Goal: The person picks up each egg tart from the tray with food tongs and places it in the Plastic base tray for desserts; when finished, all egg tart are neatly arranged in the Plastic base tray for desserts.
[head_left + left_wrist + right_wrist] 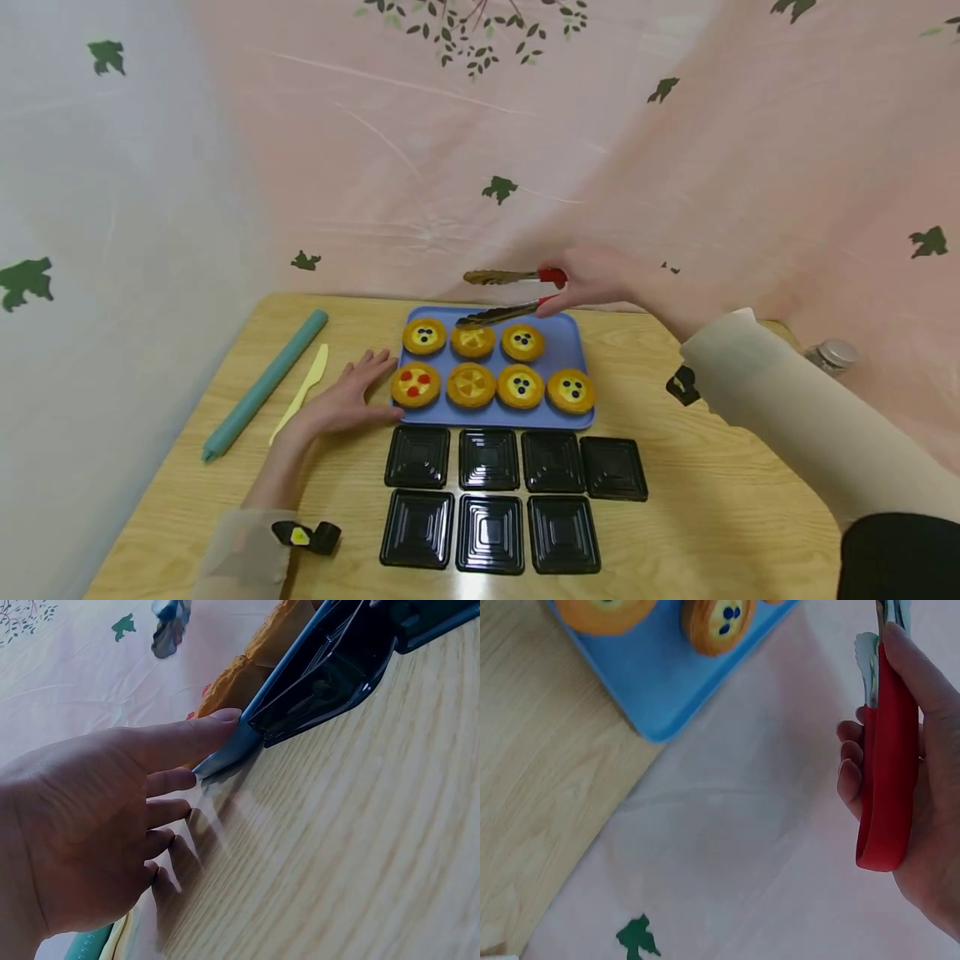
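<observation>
The right hand [592, 279] grips red-handled tongs [502, 293], tips spread, above the upper row of tarts [472, 340] on the blue tray [570, 333] at frame centre. The left hand [345, 400], fingers flat, apparently steadies the tray's left edge. Step in hand: approach. Next: lower, close on one tart.

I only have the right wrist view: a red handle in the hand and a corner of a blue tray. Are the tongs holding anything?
Observer: No. In the head view the tongs gape with nothing between the tips, above the tray's far edge.
Operator: How many tarts are on it?
Observer: Seven: three in the far row, four in the near row.
Operator: And the other hand?
Observer: The left hand lies flat on the table, fingertips against the tray's left edge.
</observation>
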A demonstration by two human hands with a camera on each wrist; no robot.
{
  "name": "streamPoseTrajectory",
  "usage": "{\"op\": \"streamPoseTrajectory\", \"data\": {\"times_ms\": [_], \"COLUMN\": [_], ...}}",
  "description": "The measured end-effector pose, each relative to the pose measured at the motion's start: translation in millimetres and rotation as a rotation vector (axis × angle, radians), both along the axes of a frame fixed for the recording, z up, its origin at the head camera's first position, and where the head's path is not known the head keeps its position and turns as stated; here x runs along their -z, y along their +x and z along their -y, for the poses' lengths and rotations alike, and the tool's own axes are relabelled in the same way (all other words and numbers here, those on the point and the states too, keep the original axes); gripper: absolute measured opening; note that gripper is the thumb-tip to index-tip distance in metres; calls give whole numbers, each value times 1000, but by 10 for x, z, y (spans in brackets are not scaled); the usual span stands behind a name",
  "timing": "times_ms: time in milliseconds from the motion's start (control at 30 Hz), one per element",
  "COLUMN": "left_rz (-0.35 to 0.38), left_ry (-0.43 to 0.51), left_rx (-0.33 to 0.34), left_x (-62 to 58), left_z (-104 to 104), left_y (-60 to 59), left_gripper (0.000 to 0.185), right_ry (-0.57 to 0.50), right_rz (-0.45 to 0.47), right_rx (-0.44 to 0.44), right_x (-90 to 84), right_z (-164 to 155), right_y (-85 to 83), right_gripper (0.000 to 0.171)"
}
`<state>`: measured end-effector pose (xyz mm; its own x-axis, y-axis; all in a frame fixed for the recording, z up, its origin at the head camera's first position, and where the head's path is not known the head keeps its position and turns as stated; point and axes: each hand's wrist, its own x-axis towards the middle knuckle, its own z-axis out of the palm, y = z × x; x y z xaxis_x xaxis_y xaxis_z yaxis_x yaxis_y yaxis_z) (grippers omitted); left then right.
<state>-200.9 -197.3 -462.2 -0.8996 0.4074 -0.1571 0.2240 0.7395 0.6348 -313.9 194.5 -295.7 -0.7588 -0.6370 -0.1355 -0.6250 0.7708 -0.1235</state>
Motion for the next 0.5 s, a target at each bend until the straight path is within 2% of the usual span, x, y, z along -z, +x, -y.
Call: {"op": "streamPoseTrajectory", "data": {"times_ms": [233, 500], "left_rz": [-6, -3], "left_ry": [17, 5], "left_rx": [9, 3], "left_x": [0, 24], "left_z": [29, 30], "left_y": [-12, -26], "left_gripper": [96, 97], "right_ry": [63, 115], "right_rz": [-5, -1], "right_rx": [-84, -75], "right_x": [178, 267], "right_z": [352, 576], "right_y": [-47, -95], "right_gripper": [52, 54]}}
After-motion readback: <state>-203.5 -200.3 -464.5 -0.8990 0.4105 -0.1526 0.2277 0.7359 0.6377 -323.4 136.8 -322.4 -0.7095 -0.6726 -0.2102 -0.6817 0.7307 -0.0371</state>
